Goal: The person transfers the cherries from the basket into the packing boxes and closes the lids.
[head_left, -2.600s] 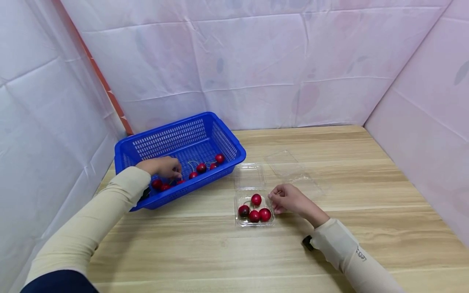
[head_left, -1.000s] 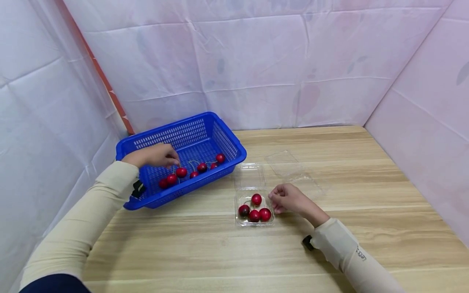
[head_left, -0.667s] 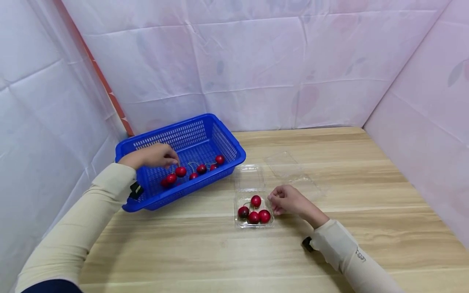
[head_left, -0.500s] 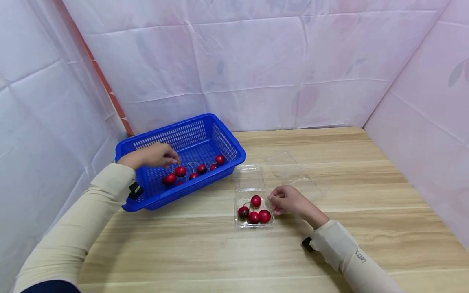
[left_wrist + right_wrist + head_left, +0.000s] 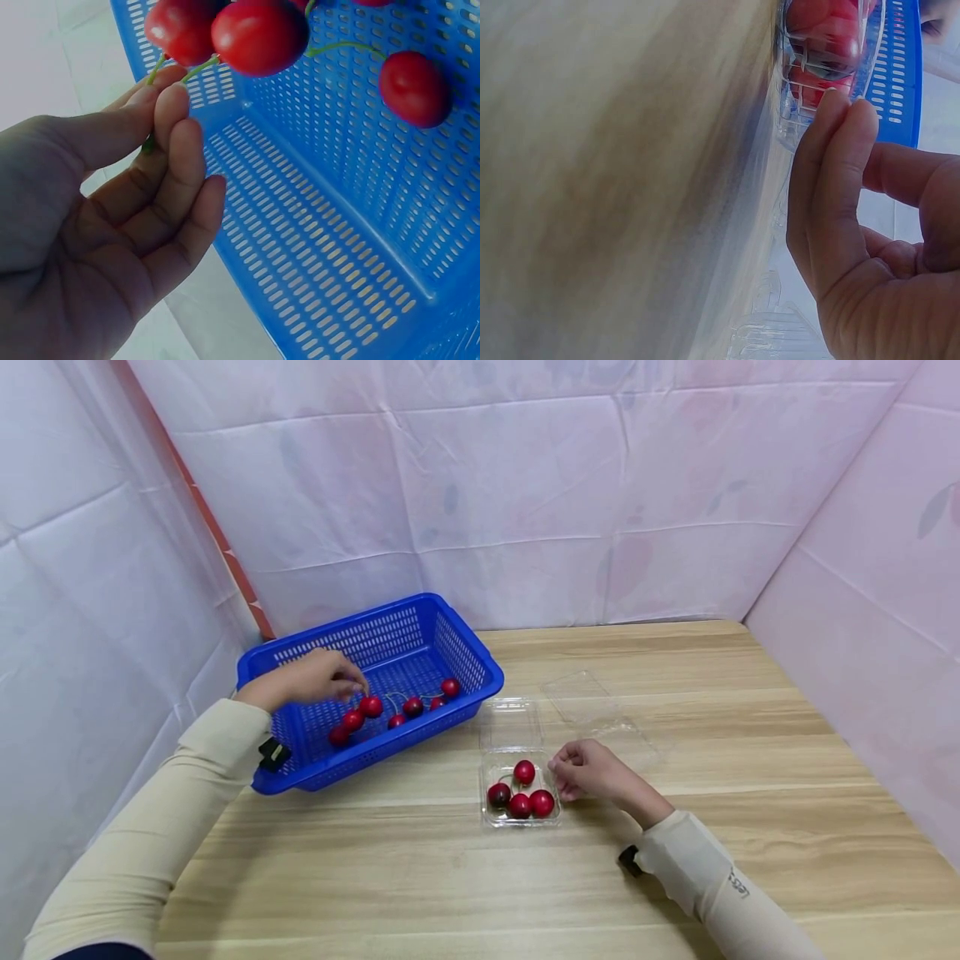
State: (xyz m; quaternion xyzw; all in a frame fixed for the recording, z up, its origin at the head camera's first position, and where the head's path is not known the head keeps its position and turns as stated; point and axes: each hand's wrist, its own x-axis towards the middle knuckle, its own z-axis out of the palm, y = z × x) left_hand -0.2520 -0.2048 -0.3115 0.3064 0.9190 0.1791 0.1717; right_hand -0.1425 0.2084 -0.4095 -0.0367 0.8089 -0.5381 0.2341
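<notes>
"Pinching a cherry stem, is that what the left hand (image 5: 311,678) is doing?"

"Yes, thumb and finger are pressing together on stem, and two cherries (image 5: 261,37) are showing just past the fingertips. Both stems are running toward the pinch; whether both are being gripped, I can't tell."

"Where is that hand hovering?"

"Over the blue basket (image 5: 405,667). Another cherry (image 5: 339,737) is lying below the grip, close to the basket's near wall, and a loose group (image 5: 412,707) is sitting to the right of the pinch, stems trailing."

"And what is the right hand (image 5: 600,772) doing?"

"Its fingers are bending toward the clear box (image 5: 521,822), reaching its side. Whether they are gripping the rim or only resting there, I can't tell."

"What is the box holding?"

"Four fruits (image 5: 541,803), lying just left of those fingers. The lid (image 5: 510,724) is lying folded back, ahead and left of the right hand, and see-through plastic pieces (image 5: 580,696) are lying beyond its knuckles."

"What is everything resting on?"

"A wooden table (image 5: 420,877) is spreading beneath both hands, pale cloth (image 5: 510,485) is hanging beyond them, and beige sleeves (image 5: 127,852) are covering the forearms."
</notes>
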